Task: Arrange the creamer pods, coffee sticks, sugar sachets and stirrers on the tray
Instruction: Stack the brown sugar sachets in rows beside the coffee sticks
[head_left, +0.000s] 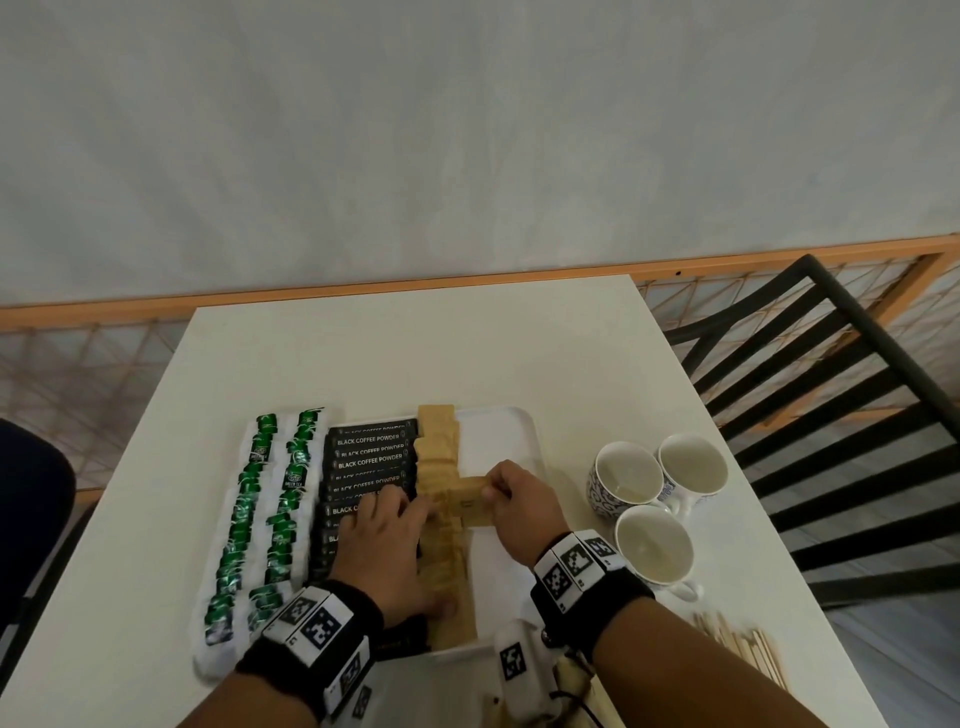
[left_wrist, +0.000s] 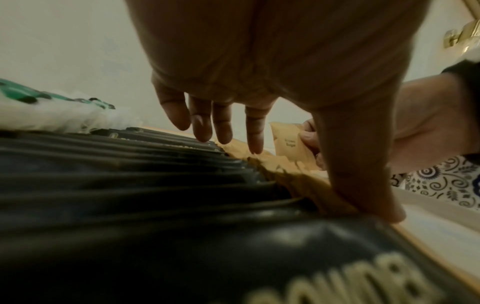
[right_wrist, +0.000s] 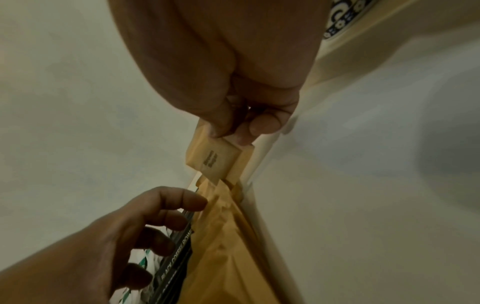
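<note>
A white tray (head_left: 511, 434) holds a row of black coffee sticks (head_left: 371, 460) and, beside it, a row of brown sugar sachets (head_left: 439, 457). My left hand (head_left: 395, 535) lies flat over both rows. Its fingers (left_wrist: 223, 125) are straight and its thumb presses on the sachet row. My right hand (head_left: 493, 491) pinches a few brown sugar sachets (head_left: 467, 501) by one end, between thumb and fingers, just above the sachet row near its middle. The held sachets (right_wrist: 213, 162) are fanned slightly. Wooden stirrers (head_left: 748, 649) lie on the table at the lower right.
Green-and-white tea bags (head_left: 260, 519) lie in two columns left of the tray. Three empty patterned cups (head_left: 623, 478) stand right of it. The tray's right half is bare. A black chair (head_left: 831, 389) stands past the table's right edge.
</note>
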